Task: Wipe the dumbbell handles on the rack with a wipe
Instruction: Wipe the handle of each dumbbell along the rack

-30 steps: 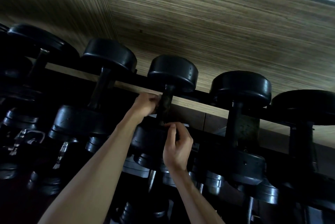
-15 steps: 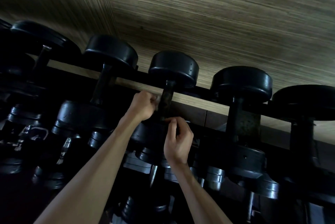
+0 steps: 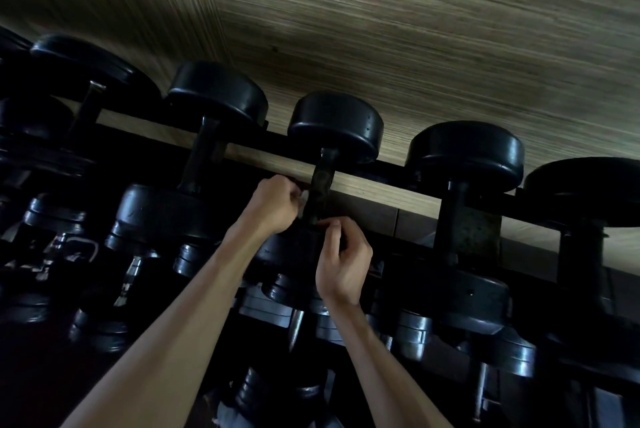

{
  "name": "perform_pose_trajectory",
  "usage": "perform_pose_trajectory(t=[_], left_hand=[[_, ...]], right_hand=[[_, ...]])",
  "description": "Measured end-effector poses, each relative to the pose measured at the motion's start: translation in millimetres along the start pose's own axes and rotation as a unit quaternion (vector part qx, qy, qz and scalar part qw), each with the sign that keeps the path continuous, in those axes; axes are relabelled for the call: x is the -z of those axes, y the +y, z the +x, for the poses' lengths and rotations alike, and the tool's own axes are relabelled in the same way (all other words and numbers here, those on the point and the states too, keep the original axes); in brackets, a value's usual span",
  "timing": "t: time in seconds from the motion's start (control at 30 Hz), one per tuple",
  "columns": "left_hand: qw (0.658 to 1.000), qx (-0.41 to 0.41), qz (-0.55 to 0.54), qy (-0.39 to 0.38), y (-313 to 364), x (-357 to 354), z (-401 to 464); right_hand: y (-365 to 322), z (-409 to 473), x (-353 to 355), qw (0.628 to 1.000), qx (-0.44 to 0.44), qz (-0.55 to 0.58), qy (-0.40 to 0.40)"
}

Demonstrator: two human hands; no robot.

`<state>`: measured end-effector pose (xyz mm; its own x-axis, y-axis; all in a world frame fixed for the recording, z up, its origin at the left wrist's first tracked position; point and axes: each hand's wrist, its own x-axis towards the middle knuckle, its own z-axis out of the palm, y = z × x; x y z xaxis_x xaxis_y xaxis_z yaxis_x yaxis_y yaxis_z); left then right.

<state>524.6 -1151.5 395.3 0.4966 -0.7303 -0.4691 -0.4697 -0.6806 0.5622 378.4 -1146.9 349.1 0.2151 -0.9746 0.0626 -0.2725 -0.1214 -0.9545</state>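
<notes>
Behind everything we see a wood-grain wall [image 3: 415, 46], streaked and blurred toward the upper left. Below it runs the dark rack [image 3: 391, 169], whose rear rail crosses from left to right and dips lower toward the right. Black dumbbells sit in a row on its top tier, each with its far head against the wall and its handle coming toward us. The middle dumbbell [image 3: 335, 126] is the one we are working on; its handle [image 3: 320, 192] drops from the far head to the near head, which lies mostly behind our wrists.

Our two bare forearms rise from the bottom edge and meet at that handle. Our left hand [image 3: 273, 207] is a curled fist just left of the handle, knuckles up, pinching a small pale scrap that we take for the wipe [image 3: 303, 198], pressed against the handle's left side. Our right hand [image 3: 341, 259] sits lower, at the foot of the handle, its fingers curled and its thumb and forefinger pinched together there; what they pinch is too dark for us to tell.

Lower tiers hold smaller weights with dull metal collars, sunk in shadow and hard to separate. The rightmost dumbbell [image 3: 585, 192] is cut off by the frame edge.
</notes>
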Motion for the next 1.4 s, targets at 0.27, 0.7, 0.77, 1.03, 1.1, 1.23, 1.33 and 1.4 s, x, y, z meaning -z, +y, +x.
perform_pose_trajectory(t=[0.27, 0.7, 0.77, 1.03, 1.1, 1.23, 1.33, 1.4], left_hand=[[0.998, 0.027, 0.053, -0.030, 2.6, 2.6, 9.1], [0.996, 0.037, 0.078, -0.027, 7.4, 2.6, 10.4], [0.997, 0.043, 0.070, -0.010, 8.5, 0.2, 11.6], [0.988, 0.087, -0.118, 0.055, 10.8, -8.9, 27.3], [0.989, 0.084, -0.109, 0.053, 5.1, -6.7, 24.5], [0.975, 0.104, -0.179, 0.075, 9.9, -10.1, 35.1], [0.966, 0.103, -0.214, 0.098, 22.5, -12.3, 47.2], [0.972, 0.087, -0.195, 0.093, 20.8, -10.5, 44.0]], right_hand=[[-0.5, -0.1, -0.1, 1.000, -0.006, 0.010, -0.006], [-0.5, -0.6, -0.3, 1.000, -0.006, 0.016, 0.000], [-1.5, -0.9, 0.1, 1.000, 0.000, 0.014, 0.002], [0.6, -0.8, 0.2, 1.000, -0.009, 0.010, -0.001], [-0.2, -0.8, 0.2, 1.000, -0.008, 0.010, 0.001], [-1.4, -0.3, 0.3, 1.000, -0.008, 0.003, -0.001], [-2.8, -0.4, 1.0, 1.000, -0.010, 0.004, -0.007], [-3.6, -1.0, 1.2, 1.000, -0.013, 0.001, -0.008]])
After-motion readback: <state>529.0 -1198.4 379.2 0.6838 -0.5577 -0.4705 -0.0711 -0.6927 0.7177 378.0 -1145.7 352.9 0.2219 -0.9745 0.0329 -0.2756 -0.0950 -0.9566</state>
